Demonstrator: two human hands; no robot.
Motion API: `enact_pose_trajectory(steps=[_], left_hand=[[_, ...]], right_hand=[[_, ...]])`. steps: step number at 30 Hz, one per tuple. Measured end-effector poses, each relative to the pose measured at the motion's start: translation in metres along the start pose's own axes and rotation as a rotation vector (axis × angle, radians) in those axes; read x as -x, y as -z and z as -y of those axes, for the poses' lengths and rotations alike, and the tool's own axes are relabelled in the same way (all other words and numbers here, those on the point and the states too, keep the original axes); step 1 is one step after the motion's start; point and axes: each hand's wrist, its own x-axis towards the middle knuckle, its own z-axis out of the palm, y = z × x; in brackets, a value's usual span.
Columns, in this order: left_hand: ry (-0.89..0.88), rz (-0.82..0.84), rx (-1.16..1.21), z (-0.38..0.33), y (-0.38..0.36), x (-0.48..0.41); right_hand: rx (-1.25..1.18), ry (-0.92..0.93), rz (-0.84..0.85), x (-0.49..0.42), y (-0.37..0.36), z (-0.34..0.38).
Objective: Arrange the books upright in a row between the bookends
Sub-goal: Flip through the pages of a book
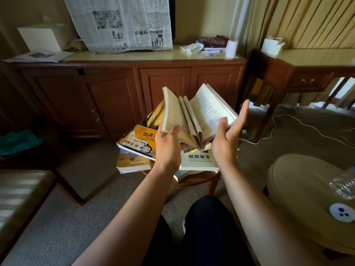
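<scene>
An open paperback (199, 112) with yellowed pages hangs above a small round wooden table (194, 180), its pages fanned out. My left hand (168, 146) supports its left half from beneath. My right hand (228, 137) holds its right half, thumb on the page and fingers behind the cover. Below lie several books flat in a loose heap: an orange-covered book (137, 142), a yellow one (132, 162) under it, and a pale book titled Understanding Business (198, 162). A yellow object (156, 115) stands behind the heap; no bookend is plainly visible.
A long wooden cabinet (119, 96) stands behind the table, with a newspaper (123, 24) draped above it. A side table (299, 73) is at the right, white cables (288, 120) trail on the carpet, and a round cushioned stool (299, 191) carries a plastic bottle (343, 185).
</scene>
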Motion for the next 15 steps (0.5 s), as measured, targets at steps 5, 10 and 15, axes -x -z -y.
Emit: enact_pose_trajectory(steps=[5,10,15], left_hand=[[-0.09,0.057,-0.018,-0.006,-0.002,0.0],[-0.134,0.007,0.002,-0.004,-0.005,0.003],[-0.146,-0.039,0.046,-0.003,-0.002,-0.002]], right_hand=[[0.137,0.151,0.299,-0.01,0.018,-0.014],[0.168,0.046,0.53,-0.017,0.018,-0.013],[0.068,-0.008,0.53,-0.018,0.015,-0.011]])
